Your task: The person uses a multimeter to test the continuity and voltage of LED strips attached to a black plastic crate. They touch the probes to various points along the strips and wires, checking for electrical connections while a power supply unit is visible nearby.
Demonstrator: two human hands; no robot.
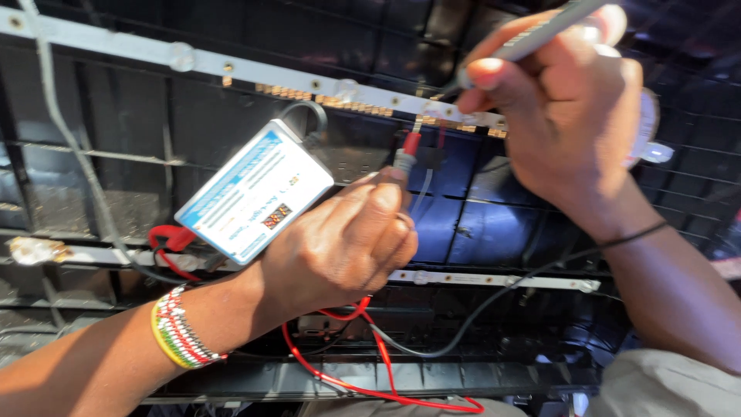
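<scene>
At nine o'clock a wrist wears a beaded red, white and yellow bracelet; beside it the left hand curls closed, pinching a red-tipped grey probe whose tip touches the long white strip of small lamps at twelve o'clock; a white-and-blue rectangular tester box rests against that hand; red wires trail to six o'clock; at two o'clock the right hand pinches a slim grey pen-shaped probe.

Grey probe cut off at the upper edge; its tip hidden behind the right hand; tester print blurred; red lead leaves the lower edge.
</scene>
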